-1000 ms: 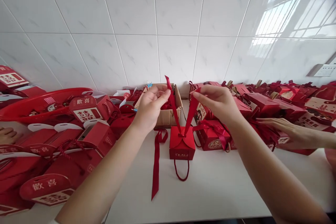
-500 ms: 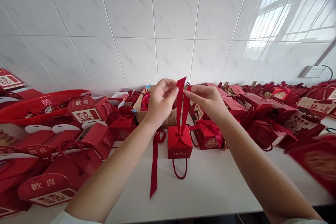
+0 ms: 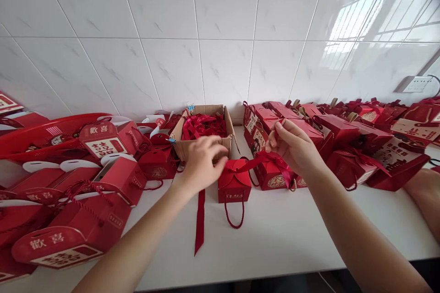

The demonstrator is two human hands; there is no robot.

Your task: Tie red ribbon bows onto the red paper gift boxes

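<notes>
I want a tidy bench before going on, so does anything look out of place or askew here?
One loose red ribbon lies on the white table beside the small red box, its tail reaching toward the front edge. Nothing looks spilled or damaged.

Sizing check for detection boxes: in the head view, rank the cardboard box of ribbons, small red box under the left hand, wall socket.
1. cardboard box
2. small red box, though nearer the camera
3. wall socket, farthest, so unsure
</notes>
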